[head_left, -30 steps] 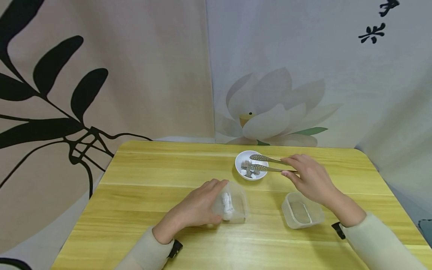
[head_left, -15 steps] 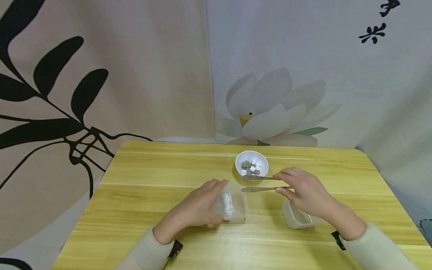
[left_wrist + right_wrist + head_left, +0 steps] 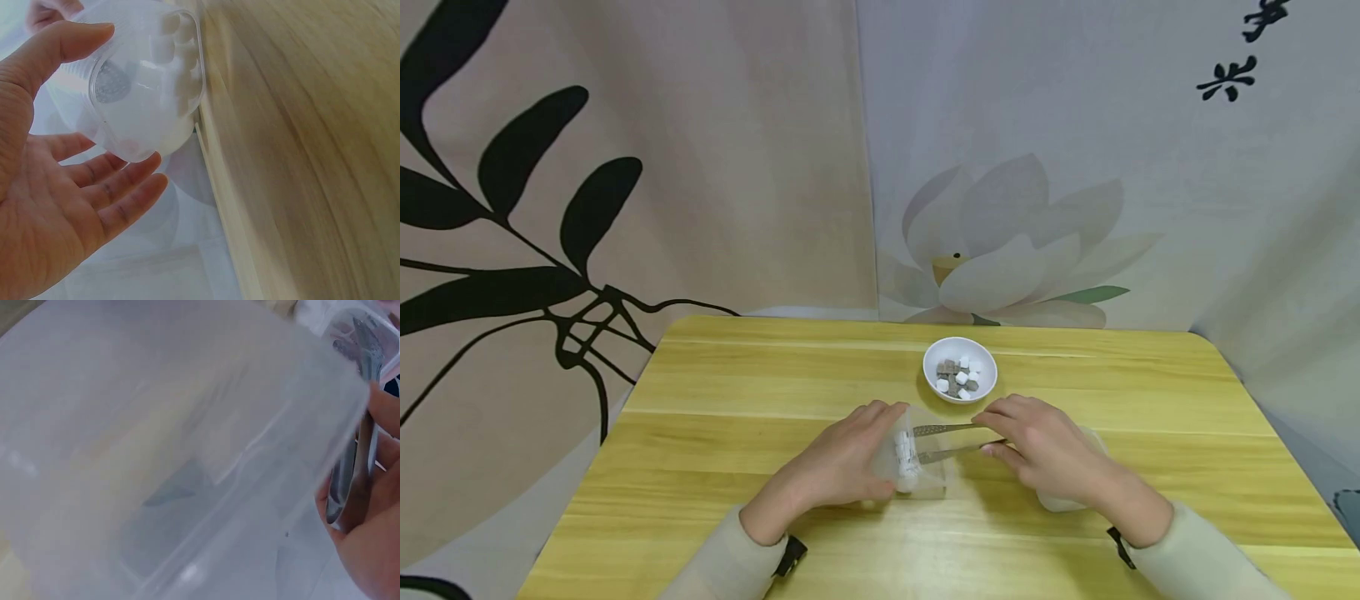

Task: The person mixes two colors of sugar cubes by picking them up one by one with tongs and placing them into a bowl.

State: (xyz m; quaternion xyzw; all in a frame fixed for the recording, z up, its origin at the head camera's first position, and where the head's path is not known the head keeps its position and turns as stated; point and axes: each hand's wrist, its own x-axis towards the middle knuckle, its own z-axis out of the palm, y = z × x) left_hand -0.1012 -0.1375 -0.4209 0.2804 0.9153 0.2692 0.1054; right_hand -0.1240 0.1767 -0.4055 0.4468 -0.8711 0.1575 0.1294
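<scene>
The left hand (image 3: 842, 458) grips a clear plastic container (image 3: 931, 483) that lies tilted on its side, its opening toward the right; white pieces (image 3: 906, 454) are gathered inside it. In the left wrist view, the thumb and fingers of the left hand (image 3: 62, 181) lie along the container (image 3: 140, 81). Metal tongs (image 3: 951, 451) are pinched in the right hand (image 3: 1048, 450), their two perforated tips apart at the container's opening. The right wrist view shows the tongs (image 3: 362, 462) in the right hand (image 3: 375, 519), reaching toward the container.
A white bowl (image 3: 931, 385) with white and grey-brown cubes stands behind the hands. Another clear container (image 3: 1060, 505) sits partly hidden under the right hand and looms large in the right wrist view. The wooden table (image 3: 737, 392) ends at a curtain behind.
The right hand has moved the tongs from over the bowl, toward the person and leftward, to the tilted container's opening. The left hand and its container have hardly moved.
</scene>
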